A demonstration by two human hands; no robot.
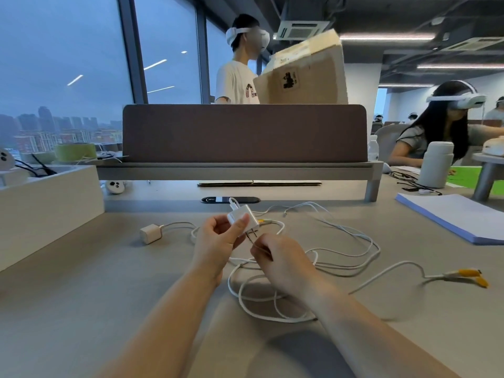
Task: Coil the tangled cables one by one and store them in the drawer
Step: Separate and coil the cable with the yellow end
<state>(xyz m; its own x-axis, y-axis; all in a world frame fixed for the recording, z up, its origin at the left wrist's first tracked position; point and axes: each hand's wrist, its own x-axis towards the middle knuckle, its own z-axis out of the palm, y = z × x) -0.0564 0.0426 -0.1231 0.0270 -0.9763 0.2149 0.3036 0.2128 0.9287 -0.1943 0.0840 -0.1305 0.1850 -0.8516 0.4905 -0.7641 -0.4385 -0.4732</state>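
1. Above the middle of the tabletop (109, 296), we hold a white charger (241, 220) in our left hand (218, 241). Fingers and thumb are curled round its body, and its prongs point toward the right hand.
2. Just beside the prongs, our right hand (281, 260) pinches a strand of the white cables (341, 268) with curled fingers.
3. Those cables lie tangled in loose loops on the tabletop, under and right of both hands.
4. To the left lies a second charger (150, 233); yellow plugs (470, 275) end one cable at the right.
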